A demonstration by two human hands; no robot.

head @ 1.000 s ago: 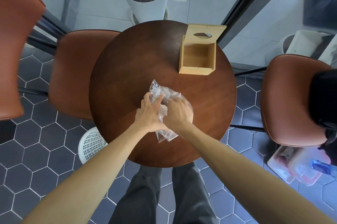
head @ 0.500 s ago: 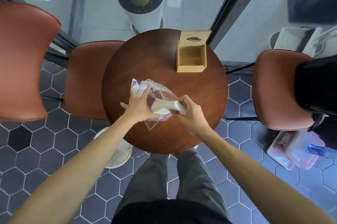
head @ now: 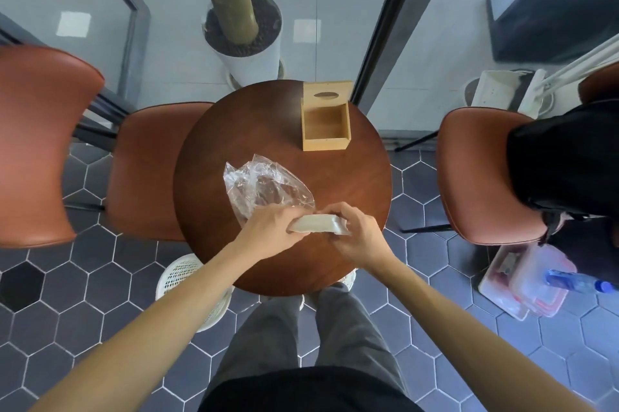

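A white stack of tissues is held over the near part of the round dark wooden table. My left hand grips its left end and my right hand grips its right end. A crumpled clear plastic bag lies on the table just beyond my left hand, empty as far as I can see. An open, empty wooden tissue box, with its lid tilted up behind it, stands at the far right of the table.
Brown leather chairs stand at the left, behind the table's left side and at the right. A white basket sits on the floor by my left leg. A potted plant stands beyond the table.
The tissue stack has come fully out of the plastic bag and moved toward me. My left hand let go of the bag and now grips the stack's left end.
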